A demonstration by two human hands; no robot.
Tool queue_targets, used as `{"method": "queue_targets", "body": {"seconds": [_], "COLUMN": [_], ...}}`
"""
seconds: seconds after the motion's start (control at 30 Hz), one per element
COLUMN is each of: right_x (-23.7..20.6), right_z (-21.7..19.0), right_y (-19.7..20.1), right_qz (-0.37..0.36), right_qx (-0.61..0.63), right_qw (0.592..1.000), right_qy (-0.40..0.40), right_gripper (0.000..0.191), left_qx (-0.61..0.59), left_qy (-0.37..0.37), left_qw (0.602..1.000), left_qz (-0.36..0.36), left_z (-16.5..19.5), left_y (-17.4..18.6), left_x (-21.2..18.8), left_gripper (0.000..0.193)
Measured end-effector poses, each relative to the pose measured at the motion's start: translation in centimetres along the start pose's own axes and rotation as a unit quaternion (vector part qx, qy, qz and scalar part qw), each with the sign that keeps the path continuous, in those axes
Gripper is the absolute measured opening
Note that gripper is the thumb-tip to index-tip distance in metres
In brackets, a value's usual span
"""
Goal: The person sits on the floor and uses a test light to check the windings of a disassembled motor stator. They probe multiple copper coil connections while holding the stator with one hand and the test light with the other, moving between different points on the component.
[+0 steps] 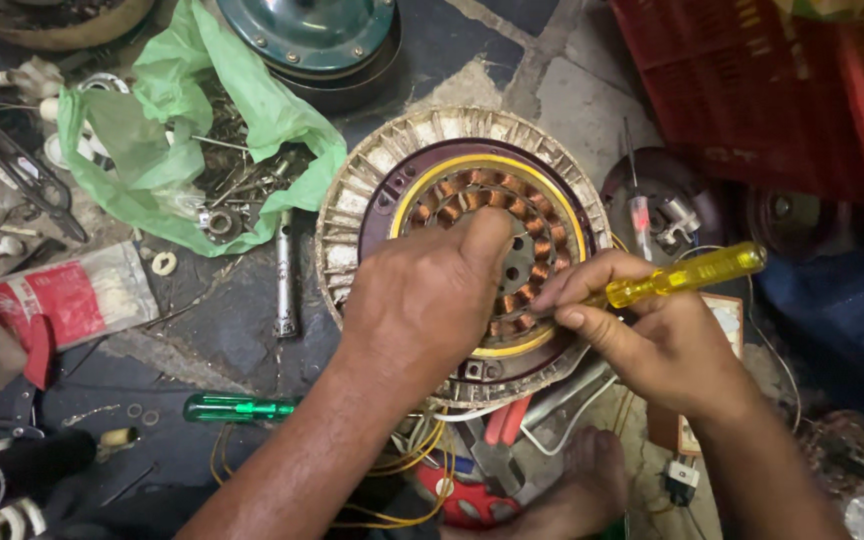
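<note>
Hands over the work: left hand [422, 300] lies palm-down, fingers curled, pressing on the round fan motor with copper windings and ribbed grey rim [462, 250], which rests on the stone floor [242, 330]. Right hand [652, 340] is closed around a yellow transparent-handled screwdriver [687, 275], tip hidden at the windings. Red plastic crate [752, 90] upper right. Green plastic bag of metal scrap [182, 130] upper left. Green-handled screwdriver [237, 408] lies near the left forearm.

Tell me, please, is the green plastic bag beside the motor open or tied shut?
Open. The green plastic bag lies spread on the floor with its mouth gaping, and loose metal parts show inside and spill out towards the round motor.
</note>
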State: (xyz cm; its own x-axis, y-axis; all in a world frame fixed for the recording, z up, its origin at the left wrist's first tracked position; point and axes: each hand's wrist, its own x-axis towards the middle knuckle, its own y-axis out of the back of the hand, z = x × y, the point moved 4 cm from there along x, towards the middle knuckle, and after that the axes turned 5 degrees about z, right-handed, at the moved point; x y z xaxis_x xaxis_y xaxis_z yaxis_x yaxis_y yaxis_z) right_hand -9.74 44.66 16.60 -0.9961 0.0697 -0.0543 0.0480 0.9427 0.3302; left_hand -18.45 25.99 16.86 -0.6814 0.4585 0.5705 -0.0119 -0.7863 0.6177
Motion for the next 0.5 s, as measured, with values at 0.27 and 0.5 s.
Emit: {"method": "queue_targets", "body": {"seconds": [0.27,0.5], "right_x": [0.02,0.24], "right_z": [0.36,-0.13], "right_y": [-0.13,-0.28], "right_qz": [-0.006,-0.012], "right_qx": [-0.037,-0.109], "right_qw": [0.999,0.991], "right_qy": [0.017,0.078], "right_gripper": [0.01,0.013], "left_qx": [0.011,0.019], "left_qy": [0.014,0.017], "left_qw": [1.0,0.999], "left_qz": [-0.012,-0.02], "left_z": [0.36,0.73], "left_y": [-0.07,-0.43], "left_x": [0.01,-0.17], "left_gripper": [0.013,0.015]}}
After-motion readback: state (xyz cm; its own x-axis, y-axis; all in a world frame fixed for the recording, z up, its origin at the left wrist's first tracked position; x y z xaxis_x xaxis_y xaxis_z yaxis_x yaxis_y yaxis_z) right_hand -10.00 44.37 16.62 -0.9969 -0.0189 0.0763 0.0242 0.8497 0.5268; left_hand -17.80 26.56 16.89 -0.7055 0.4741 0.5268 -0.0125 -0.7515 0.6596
